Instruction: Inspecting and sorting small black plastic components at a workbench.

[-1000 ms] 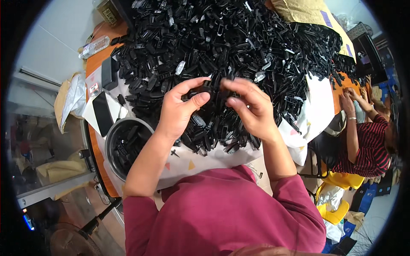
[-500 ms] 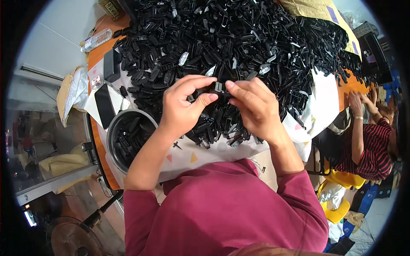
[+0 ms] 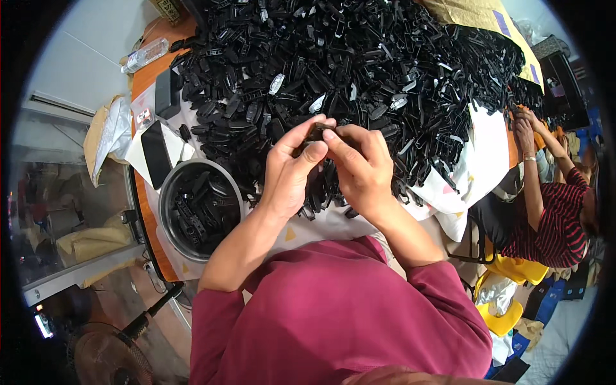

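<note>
A small dark plastic part (image 3: pixel 317 132) sits between my hands, over the near edge of a large heap of black plastic parts (image 3: pixel 308 70). My left hand (image 3: pixel 289 173) pinches it with thumb and fingers. On its other side my right hand (image 3: pixel 364 170) grips it, thumb and forefinger against it. My fingers cover most of its shape. Left of my left forearm stands a round metal bowl (image 3: pixel 163 221) with several black parts (image 3: pixel 199 208) inside.
Along the table's left side lie a phone (image 3: pixel 156 156), a dark grey box (image 3: pixel 167 94) and a clear bottle (image 3: pixel 145 56). A yellow sack (image 3: pixel 475 18) rests at the far right of the heap. A co-worker (image 3: pixel 545 212) in a striped top sits at right. A fan (image 3: pixel 109 356) stands lower left.
My hands have drawn closer together, and my right hand has shifted left and down. The part is now more hidden by my fingers. The co-worker's hands have moved farther up the table.
</note>
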{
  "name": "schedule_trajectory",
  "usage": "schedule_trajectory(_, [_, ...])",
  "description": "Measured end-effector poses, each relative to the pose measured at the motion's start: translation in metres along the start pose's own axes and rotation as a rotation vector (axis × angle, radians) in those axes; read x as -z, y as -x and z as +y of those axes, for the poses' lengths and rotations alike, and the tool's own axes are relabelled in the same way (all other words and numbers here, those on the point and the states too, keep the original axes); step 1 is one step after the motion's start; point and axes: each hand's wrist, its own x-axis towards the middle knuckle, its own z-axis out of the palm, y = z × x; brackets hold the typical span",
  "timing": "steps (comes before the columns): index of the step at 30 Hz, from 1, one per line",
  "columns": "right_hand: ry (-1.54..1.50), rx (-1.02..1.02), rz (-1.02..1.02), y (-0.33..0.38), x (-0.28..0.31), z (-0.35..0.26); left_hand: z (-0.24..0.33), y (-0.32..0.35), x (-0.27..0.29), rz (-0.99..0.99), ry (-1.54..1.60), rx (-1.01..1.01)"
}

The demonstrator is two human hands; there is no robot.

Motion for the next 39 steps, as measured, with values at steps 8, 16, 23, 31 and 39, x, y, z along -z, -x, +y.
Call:
schedule_trajectory(8, [-0.493, -0.442, -0.144, -0.007, -0.003, -0.014, 0.0, 0.013, 0.028, -0.011, 0.366, 0.119])
schedule_trajectory(16, [0.188, -0.166, -0.278, -0.037, -0.014, 0.073, 0.043, 0.059, 0.103, 0.482, -0.872, -0.154])
schedule_trajectory(23, [0.851, 0.105, -0.632, -0.035, -0.018, 0.15, 0.055, 0.029, 0.102, 0.348, -1.745, -0.309])
schedule_trajectory(31, [0.412, -0.15, -0.26, -0.039, 0.008, 0.119, 0.026, -0.119, 0.07, 0.264, -1.941, -0.147])
schedule_trajectory(39, [-0.939, -0.655, -0.231, -0.04, 0.024, 0.058, 0.047, -0.073, 0.038, -0.197, -1.361, -0.18])
